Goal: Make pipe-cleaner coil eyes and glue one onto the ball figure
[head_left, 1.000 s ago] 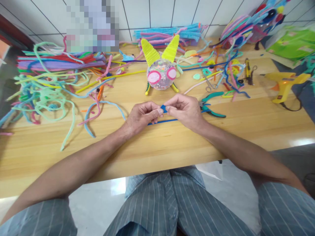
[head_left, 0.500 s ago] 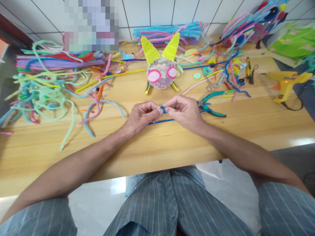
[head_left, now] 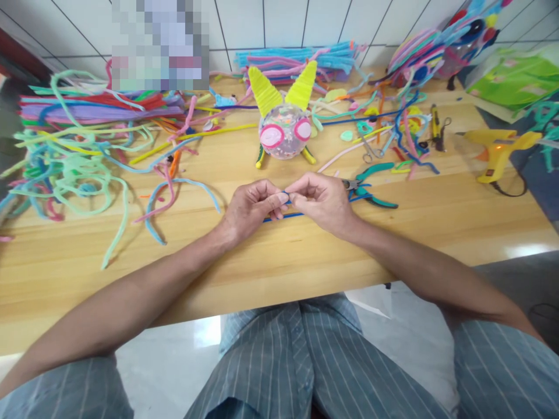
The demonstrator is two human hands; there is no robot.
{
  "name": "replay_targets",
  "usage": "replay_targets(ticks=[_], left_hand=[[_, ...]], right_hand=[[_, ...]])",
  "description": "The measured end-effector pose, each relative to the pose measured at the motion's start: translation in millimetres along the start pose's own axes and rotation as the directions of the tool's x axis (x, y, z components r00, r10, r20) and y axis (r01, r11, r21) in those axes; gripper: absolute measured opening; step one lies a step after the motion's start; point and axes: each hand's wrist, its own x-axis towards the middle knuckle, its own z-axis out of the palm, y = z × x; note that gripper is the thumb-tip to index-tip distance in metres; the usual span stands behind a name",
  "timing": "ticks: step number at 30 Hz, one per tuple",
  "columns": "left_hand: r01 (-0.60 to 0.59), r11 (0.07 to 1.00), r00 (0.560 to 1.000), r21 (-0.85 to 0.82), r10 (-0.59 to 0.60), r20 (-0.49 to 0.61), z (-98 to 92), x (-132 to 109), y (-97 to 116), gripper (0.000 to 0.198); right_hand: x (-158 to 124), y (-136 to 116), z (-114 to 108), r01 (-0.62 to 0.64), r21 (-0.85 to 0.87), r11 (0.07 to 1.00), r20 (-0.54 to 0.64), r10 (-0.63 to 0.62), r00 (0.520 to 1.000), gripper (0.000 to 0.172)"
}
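Between the fingertips of both hands is a small piece of blue pipe cleaner (head_left: 286,194), mostly hidden by the fingers. My left hand (head_left: 254,208) pinches it from the left, and my right hand (head_left: 324,201) pinches it from the right. A straight blue pipe cleaner (head_left: 286,216) lies on the table just below the hands, partly covered by them. Beyond the hands stands a round, clear figure (head_left: 286,145) with yellow ears and pink oval eyes. Green-handled pliers (head_left: 371,185) lie open to the right of my right hand.
A tangle of coloured pipe cleaners (head_left: 87,169) covers the table's left side. Bundled pipe cleaners (head_left: 301,63) lie along the tiled wall. At right are small scissors (head_left: 371,152), a utility knife (head_left: 435,128), a yellow glue gun (head_left: 500,152) and a green package (head_left: 515,81).
The blue piece shows less between the fingertips than before, and the right fingers have shifted slightly. The whole view has drifted a little; both hands keep their pinch.
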Motion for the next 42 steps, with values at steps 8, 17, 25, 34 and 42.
replay_targets(ticks=[8,17,25,34,42], left_hand=[[0.007,0.997,1.0,-0.082,-0.005,0.023,0.7,2.8,-1.2,0.049],[0.025,0.992,1.0,-0.123,-0.023,0.017,2.1,0.9,-7.1,0.048],[-0.029,0.988,0.999,-0.149,0.031,0.008,4.8,-0.9,-7.5,0.045],[-0.085,0.99,0.996,-0.116,0.081,-0.035,2.9,-0.2,-7.0,0.041],[-0.101,0.99,0.978,-0.096,0.082,-0.192,3.4,-0.9,-4.6,0.036]], right_hand=[[2.9,-1.0,1.0,-0.067,0.173,0.983,-0.028,0.072,0.997,0.009],[-1.2,-2.2,2.7,-0.05,0.162,0.986,-0.053,0.059,0.997,0.011],[-0.6,-2.7,2.3,-0.006,0.16,0.987,-0.069,0.017,0.997,0.009],[-0.2,-1.8,2.8,-0.051,0.198,0.979,-0.021,0.056,0.998,0.013],[-1.2,-0.3,3.3,0.007,0.091,0.996,-0.082,0.001,0.997,0.03]])
